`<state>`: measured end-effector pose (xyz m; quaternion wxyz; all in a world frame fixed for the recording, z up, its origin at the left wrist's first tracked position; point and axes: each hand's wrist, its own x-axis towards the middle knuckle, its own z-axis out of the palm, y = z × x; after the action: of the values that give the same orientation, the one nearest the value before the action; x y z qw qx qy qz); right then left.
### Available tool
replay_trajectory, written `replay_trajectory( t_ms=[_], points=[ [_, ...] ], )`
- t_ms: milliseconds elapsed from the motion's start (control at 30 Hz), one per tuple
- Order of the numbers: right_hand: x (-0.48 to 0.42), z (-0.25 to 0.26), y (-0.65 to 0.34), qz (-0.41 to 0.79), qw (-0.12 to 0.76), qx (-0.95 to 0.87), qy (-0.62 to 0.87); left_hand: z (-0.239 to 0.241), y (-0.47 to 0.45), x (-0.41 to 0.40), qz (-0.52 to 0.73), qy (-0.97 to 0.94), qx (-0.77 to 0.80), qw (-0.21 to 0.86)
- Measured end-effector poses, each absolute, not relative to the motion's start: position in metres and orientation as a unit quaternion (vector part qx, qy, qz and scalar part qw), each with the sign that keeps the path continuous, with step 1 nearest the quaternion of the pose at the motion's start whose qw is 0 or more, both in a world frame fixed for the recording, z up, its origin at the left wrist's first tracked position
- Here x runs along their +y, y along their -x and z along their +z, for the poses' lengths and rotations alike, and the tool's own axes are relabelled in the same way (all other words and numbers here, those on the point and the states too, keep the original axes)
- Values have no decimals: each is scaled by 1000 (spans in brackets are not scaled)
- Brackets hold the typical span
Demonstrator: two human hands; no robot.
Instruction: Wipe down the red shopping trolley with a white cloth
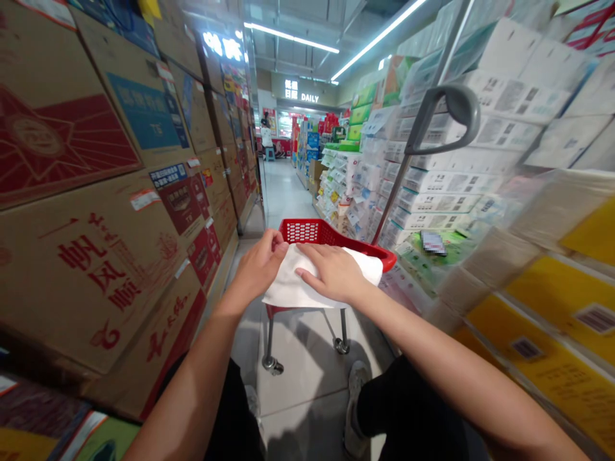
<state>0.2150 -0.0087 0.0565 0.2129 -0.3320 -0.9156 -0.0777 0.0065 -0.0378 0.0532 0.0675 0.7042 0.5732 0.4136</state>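
The right hand (334, 272) lies palm down on a white cloth (283, 298), its four fingers stretched forward and close together, the thumb spread apart from them; the left hand (259, 264) is at the cloth's upper left edge, fingers curled inward and thumb tip by the fabric; whether they pinch it I cannot tell; the cloth lies over the near end of a red shopping basket cart (302, 230), covering its rim there, its lower edge hanging over the front and its right end bulging beside the basket's red side rail; the far wall of the basket shows a mesh of holes.

Below, metal legs end in swivel casters (273, 366) on the pale tiled floor (298, 384); a light shoe (356, 410) and dark trousers (413, 403) show close behind; beyond the basket's right side a pole (396, 192) slants up to a grey loop grip (471, 118).

On the left stand stacked cardboard cartons (91, 275) with red printing; on the right, white plastic-wrapped packs (446, 179) rise in piles, with yellow-and-white packs (552, 333) nearer; down the aisle a person in a white top (266, 134) is by a blue stool (270, 153), left of a lit "DAILY" sign (310, 98).
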Motion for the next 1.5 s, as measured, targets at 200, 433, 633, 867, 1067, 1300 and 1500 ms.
replay_trajectory(
  t_ms=[200,433,633,867,1067,1300,1500],
  points=[
    [2,58,-239,-88,189,-904,374,53,-3,-28,316,-699,641,-38],
    [18,59,-278,-81,99,-848,515,53,-7,-20,168,-683,705,-86],
    [12,50,-235,-112,200,-886,402,49,-17,-12,141,-687,706,-103],
    [14,49,-225,-108,216,-896,372,36,-7,-9,173,-677,698,-154],
    [30,46,-287,-119,132,-832,526,33,-2,-12,176,-694,683,-148],
    [21,37,-267,-139,230,-825,497,27,-20,-13,201,-675,692,-161],
    [9,36,-216,-120,284,-851,426,32,-19,-11,193,-654,716,-151]
  ],
)
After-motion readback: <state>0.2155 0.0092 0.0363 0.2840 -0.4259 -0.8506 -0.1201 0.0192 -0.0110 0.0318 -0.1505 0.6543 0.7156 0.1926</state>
